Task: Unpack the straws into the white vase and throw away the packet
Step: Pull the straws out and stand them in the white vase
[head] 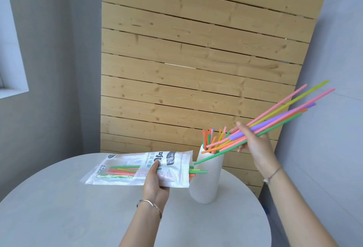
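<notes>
The right hand pinches a fan of straws just above the white vase; the left hand grips the packet over the table.

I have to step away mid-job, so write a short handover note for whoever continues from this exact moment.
Left hand: grips the packet above the round table, open end toward the vase; several straws remain inside.
Right hand: holds a bundle of straws at an angle, lower ends over the mouth of the white vase.
Done: a number of straws already stand in the vase.
Left: drop the held bundle in, pull out and add the remaining straws, then throw the packet away. No bin is in view.
</notes>
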Motion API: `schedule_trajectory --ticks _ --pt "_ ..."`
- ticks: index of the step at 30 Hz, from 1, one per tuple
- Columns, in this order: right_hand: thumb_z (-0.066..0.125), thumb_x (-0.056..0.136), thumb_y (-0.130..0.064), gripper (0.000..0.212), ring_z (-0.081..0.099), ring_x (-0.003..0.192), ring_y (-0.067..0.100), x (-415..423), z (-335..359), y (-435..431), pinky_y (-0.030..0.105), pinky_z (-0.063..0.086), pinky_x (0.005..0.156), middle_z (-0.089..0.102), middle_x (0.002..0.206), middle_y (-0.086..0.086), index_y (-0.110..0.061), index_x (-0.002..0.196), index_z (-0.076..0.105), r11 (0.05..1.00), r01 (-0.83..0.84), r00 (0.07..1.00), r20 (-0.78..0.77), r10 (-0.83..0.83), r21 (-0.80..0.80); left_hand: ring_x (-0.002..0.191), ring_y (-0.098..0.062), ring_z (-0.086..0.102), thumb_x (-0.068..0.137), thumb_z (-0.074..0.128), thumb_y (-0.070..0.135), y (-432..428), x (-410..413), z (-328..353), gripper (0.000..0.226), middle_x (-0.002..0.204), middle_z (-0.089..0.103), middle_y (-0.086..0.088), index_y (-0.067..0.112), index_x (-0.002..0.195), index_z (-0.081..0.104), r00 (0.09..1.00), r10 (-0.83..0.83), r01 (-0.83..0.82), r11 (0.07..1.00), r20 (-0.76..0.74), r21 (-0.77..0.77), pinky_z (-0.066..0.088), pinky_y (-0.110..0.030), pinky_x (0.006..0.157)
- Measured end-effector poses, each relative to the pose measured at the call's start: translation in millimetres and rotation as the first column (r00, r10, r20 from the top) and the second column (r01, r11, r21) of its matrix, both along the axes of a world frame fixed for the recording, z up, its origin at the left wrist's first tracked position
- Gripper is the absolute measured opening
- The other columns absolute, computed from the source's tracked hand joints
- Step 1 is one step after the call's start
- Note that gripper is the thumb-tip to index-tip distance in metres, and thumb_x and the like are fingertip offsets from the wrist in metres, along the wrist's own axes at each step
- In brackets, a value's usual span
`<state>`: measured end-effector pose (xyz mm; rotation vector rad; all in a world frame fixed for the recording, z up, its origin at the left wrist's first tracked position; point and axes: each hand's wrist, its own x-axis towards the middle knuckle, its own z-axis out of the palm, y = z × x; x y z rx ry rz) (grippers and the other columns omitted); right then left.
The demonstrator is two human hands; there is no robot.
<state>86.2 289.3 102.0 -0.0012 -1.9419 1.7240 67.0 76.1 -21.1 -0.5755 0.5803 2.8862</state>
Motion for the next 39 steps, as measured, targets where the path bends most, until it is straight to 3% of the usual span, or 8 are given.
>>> schedule_trajectory --ticks 5,12,16,21,26,32,34,39 --pt "0.058 0.091 -0.025 0.033 0.053 0.037 0.008 -9 21 15 0.019 0.047 0.038 0.068 0.053 -0.005 -0.017 0.062 0.070 0.990 0.072 0.996 -0.053 -0.066 0.120 0.110 -0.029 0.060 0.093 0.057 0.015 3 1 2 0.006 0.111 0.065 -0.009 0.017 0.097 0.061 1.000 -0.004 0.004 1.000 0.005 0.014 0.040 -0.052 0.106" --pt "0.056 0.092 -0.031 0.032 0.055 0.040 0.003 -23 26 14 0.015 0.048 0.041 0.064 0.048 -0.010 -0.022 0.064 0.070 0.949 0.074 0.997 -0.040 -0.065 0.306 0.119 -0.033 0.058 0.092 0.058 0.015 2 3 1 0.005 0.121 0.064 -0.011 0.015 0.091 0.063 1.000 -0.021 0.021 1.000 0.007 0.018 0.037 -0.056 0.107" --pt "0.056 0.091 -0.037 0.032 0.058 0.049 0.009 -29 31 15 0.023 0.051 0.047 0.066 0.060 0.004 -0.024 0.064 0.069 0.930 0.115 0.993 -0.067 -0.097 0.349 0.096 -0.025 0.064 0.092 0.057 0.015 2 3 3 0.017 0.103 0.068 -0.007 0.015 0.109 0.060 1.000 0.006 -0.005 1.000 -0.015 0.014 0.044 -0.051 0.102" --pt "0.058 0.089 -0.036 0.032 0.064 0.063 0.023 -40 22 7 0.036 0.055 0.060 0.070 0.071 0.014 -0.017 0.068 0.072 0.882 0.033 0.998 0.026 -0.051 0.470 0.123 -0.031 0.056 0.092 0.058 0.015 3 3 3 0.010 0.129 0.062 -0.011 0.016 0.101 0.062 1.000 -0.010 0.010 1.000 -0.004 0.014 0.038 -0.055 0.107" --pt "0.060 0.086 -0.041 0.028 0.065 0.067 0.019 -54 4 0 0.032 0.052 0.067 0.068 0.066 -0.003 -0.023 0.067 0.072 0.848 -0.016 0.987 0.146 -0.073 0.529 0.125 -0.032 0.055 0.093 0.057 0.016 4 5 1 0.020 0.134 0.059 -0.012 0.016 0.113 0.060 1.000 -0.006 0.007 1.000 -0.024 0.019 0.036 -0.057 0.108" --pt "0.075 0.077 -0.027 0.023 0.068 0.086 0.025 -64 -4 -5 0.036 0.055 0.082 0.072 0.089 0.012 -0.006 0.085 0.070 0.841 -0.095 0.982 0.188 -0.008 0.533 0.124 -0.033 0.055 0.093 0.057 0.017 2 4 1 0.011 0.129 0.062 -0.013 0.016 0.100 0.065 1.000 0.004 -0.004 1.000 -0.014 0.001 0.037 -0.057 0.107" --pt "0.073 0.078 -0.031 0.029 0.068 0.086 0.026 -66 -2 -6 0.036 0.055 0.082 0.071 0.091 0.014 -0.003 0.087 0.069 0.859 -0.075 0.984 0.178 -0.019 0.506 0.123 -0.033 0.056 0.093 0.058 0.017 2 4 2 0.022 0.129 0.062 -0.013 0.013 0.113 0.065 1.000 0.006 -0.006 1.000 -0.004 -0.001 0.038 -0.055 0.107" --pt "0.057 0.089 -0.041 0.033 0.066 0.072 0.021 -63 -6 -7 0.027 0.052 0.066 0.069 0.073 0.003 -0.020 0.068 0.071 0.869 -0.080 0.983 0.181 -0.011 0.488 0.105 -0.028 0.063 0.093 0.057 0.016 4 5 5 0.015 0.110 0.067 -0.009 0.015 0.107 0.063 1.000 0.006 -0.006 1.000 -0.004 -0.001 0.040 -0.052 0.106"
